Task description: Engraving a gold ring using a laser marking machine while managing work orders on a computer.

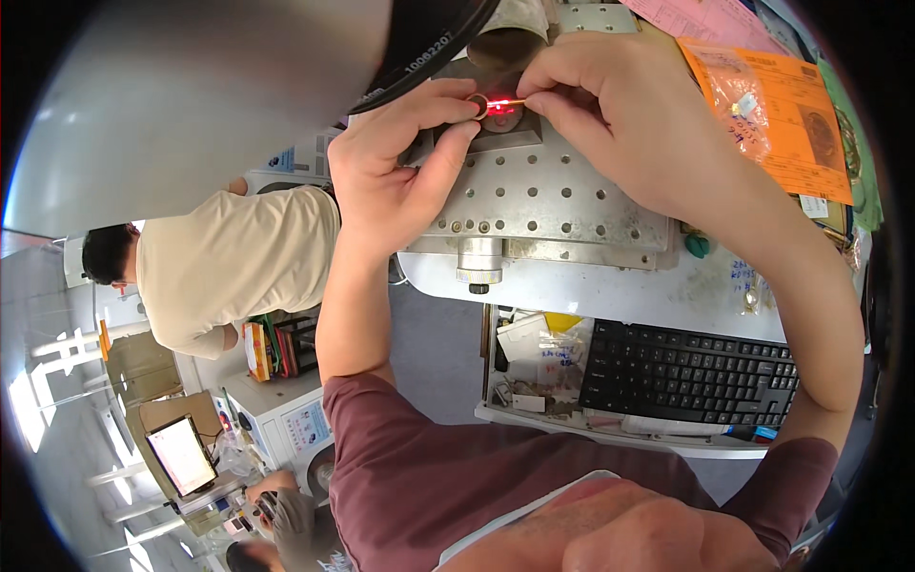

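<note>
Between the thumb and fingers of my left hand [396, 157] is a small gold-coloured ring [479, 107], held on edge. My right hand [624, 110] pinches a thin, straight stick [516, 101] whose left end reaches to the ring; whether it touches the ring I cannot tell. Bright red light falls on the stick and on the small metal block [515, 139] beneath. Both hands are above a metal plate with rows of holes [534, 205]. A silver round knob [479, 259] sticks out from the plate's near edge.
A black-rimmed lens [434, 48] and a large grey housing loom at upper left. Right of the plate lie an orange envelope [805, 114] and small see-through bags. Below, an open drawer holds a black keyboard [686, 377]. A person in a beige shirt [238, 262] is at left.
</note>
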The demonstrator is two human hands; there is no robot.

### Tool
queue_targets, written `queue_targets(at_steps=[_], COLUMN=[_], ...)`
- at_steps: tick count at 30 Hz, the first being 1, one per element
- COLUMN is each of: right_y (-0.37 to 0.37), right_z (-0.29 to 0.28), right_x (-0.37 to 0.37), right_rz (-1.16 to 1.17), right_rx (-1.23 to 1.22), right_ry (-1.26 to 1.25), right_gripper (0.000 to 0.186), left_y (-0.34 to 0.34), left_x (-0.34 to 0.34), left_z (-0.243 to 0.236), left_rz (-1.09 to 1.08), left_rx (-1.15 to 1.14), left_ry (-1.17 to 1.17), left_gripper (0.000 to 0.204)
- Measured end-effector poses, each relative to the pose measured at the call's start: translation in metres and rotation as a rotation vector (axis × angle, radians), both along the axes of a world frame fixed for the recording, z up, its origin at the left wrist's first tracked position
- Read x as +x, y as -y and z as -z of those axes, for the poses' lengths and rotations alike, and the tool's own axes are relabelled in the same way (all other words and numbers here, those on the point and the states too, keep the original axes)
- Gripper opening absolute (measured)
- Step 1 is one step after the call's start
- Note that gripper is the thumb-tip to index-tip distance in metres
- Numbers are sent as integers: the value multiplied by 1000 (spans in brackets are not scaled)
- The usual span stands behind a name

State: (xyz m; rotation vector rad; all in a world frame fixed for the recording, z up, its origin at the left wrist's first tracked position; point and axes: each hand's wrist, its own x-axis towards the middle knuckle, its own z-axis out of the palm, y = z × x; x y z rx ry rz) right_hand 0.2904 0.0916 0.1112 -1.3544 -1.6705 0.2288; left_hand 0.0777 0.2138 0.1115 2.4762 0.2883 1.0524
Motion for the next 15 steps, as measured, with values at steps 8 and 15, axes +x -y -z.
queue_targets(at_steps=[8, 15], right_y=[2, 1], right_z=[2, 6], right_x=[2, 3], right_rz=[-9, -4], right_rx=[-10, 61], right_ry=[88, 137], right_gripper=[10, 11], left_y=[3, 3], left_x=[0, -1], left_z=[0, 2], left_rz=[-7, -40], left_rx=[44, 135], left_ry=[-34, -60], left_gripper=[14, 14])
